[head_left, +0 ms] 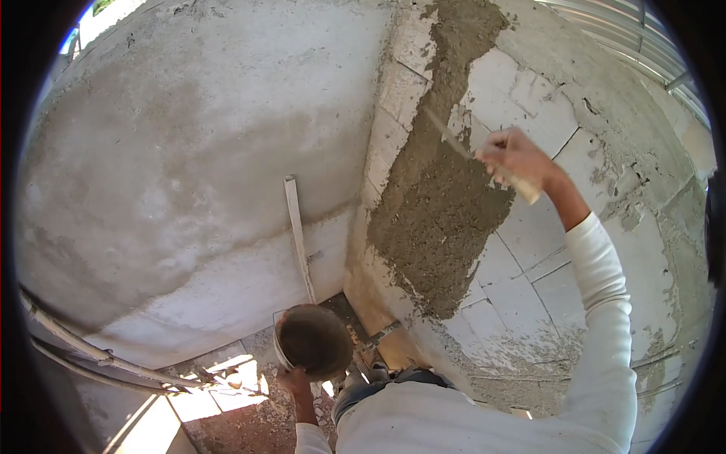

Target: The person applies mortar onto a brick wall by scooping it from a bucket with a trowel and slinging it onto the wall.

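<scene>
My right hand [516,157] is closed round the pale handle of a trowel [448,135], held up in front of the right wall. The trowel's thin blade points up and left across a band of wet mortar [446,204], which runs down the pale block wall [522,257]. Whether the blade touches the mortar I cannot tell. Low down, my left hand [295,380] grips the rim of a bucket [314,342]. The bucket is tilted so its dark inside faces me; what lies in it is hard to make out.
A long straight wooden batten [296,227] leans against the plastered left wall [189,136]. Poles [98,352] lie at the lower left, by sunlit boards. Debris covers the floor [242,427] below. Corrugated metal sheeting [620,26] shows at the upper right.
</scene>
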Demonstrator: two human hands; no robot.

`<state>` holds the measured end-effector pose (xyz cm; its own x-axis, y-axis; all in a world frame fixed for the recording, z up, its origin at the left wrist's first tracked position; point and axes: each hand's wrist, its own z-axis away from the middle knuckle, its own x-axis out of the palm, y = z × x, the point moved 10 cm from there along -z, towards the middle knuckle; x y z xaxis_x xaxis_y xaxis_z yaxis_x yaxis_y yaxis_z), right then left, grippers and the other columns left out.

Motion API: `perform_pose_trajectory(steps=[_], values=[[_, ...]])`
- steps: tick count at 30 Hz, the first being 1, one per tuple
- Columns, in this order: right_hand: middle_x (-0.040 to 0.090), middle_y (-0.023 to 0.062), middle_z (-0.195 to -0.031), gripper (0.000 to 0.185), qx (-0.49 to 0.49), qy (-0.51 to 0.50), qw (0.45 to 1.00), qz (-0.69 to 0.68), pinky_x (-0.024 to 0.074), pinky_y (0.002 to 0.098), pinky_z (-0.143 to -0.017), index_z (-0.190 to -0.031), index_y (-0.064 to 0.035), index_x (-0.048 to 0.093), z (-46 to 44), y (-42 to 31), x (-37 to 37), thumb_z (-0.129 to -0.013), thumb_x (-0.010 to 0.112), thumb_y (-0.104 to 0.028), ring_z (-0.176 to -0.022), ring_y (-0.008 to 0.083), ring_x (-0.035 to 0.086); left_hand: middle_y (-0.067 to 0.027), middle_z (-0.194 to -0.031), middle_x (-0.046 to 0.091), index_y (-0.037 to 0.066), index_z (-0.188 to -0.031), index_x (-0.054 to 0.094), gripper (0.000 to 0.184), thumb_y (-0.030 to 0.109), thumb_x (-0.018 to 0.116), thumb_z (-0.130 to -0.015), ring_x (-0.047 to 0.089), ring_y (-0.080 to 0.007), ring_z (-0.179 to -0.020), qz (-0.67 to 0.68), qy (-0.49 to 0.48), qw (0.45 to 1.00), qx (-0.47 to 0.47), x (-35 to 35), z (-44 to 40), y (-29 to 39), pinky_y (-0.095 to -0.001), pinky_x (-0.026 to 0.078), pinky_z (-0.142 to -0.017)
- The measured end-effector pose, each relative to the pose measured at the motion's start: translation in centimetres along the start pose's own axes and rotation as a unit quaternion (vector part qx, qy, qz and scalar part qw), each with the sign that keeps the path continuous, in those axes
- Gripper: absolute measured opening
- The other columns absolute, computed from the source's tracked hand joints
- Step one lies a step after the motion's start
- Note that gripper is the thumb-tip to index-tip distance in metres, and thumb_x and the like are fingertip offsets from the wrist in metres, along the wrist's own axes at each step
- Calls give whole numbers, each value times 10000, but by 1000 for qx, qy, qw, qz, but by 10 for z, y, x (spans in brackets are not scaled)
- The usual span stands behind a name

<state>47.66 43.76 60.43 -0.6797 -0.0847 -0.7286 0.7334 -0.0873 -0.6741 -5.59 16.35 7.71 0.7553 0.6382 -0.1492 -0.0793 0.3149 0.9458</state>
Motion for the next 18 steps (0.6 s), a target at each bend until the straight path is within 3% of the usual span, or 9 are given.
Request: perform_pose_trajectory(steps=[3,4,6,8,11,14,16,18], values=[[734,95,-904,283,91,-221,968,-71,617,333,-590,-1109,22,638,41,88,166,-1043,767,-221,-671,167,707,-184,-909,788,-60,-1062,774,355,28,718,-722,737,-277,-825,-96,-81,991,39,61,-13,18,-438,576,-804],[750,120,-865,199,135,-291,947,-15,616,336,-585,-1036,-7,607,58,116,217,-1069,709,-176,-694,186,753,-192,-897,786,-59,-1059,773,344,40,725,-733,744,-280,-826,-113,-108,987,44,86,-14,30,-440,577,-810],[759,154,-834,249,129,-375,914,81,628,375,-654,-1031,8,659,79,169,301,-1025,753,-223,-752,221,780,-197,-885,783,-64,-1089,766,350,56,715,-765,752,-294,-808,-87,-153,980,96,134,-1,82,-448,584,-807],[771,195,-895,295,82,-270,943,178,640,450,-761,-1050,4,739,69,187,341,-932,816,-254,-821,286,792,-218,-865,776,-64,-1115,761,357,65,702,-787,750,-315,-780,-151,-200,962,112,175,13,122,-454,590,-800],[773,218,-966,429,-49,-29,958,281,632,501,-832,-1132,19,765,74,155,372,-831,865,-270,-894,354,797,-215,-852,776,-48,-1215,765,436,67,702,-800,746,-307,-752,-164,-318,923,142,232,44,181,-447,595,-777],[791,213,-1005,227,-200,-124,894,382,637,475,-821,-999,-8,820,135,112,379,-859,785,-183,-986,336,796,-182,-853,782,-40,-1320,745,515,40,689,-815,720,-241,-714,-182,-364,892,196,256,56,212,-413,584,-727],[782,207,-1070,248,-147,-151,914,347,634,455,-807,-982,-4,816,131,127,351,-834,809,-202,-979,337,788,-132,-873,790,-39,-1333,740,499,24,673,-842,680,-166,-698,-169,-419,890,56,255,69,230,-366,566,-692],[768,186,-1033,194,-65,11,934,350,631,435,-790,-961,-15,813,105,124,302,-832,793,-158,-962,335,781,-101,-880,786,-39,-1327,743,480,22,671,-856,651,-127,-701,-155,-429,883,107,267,62,230,-344,553,-678]])
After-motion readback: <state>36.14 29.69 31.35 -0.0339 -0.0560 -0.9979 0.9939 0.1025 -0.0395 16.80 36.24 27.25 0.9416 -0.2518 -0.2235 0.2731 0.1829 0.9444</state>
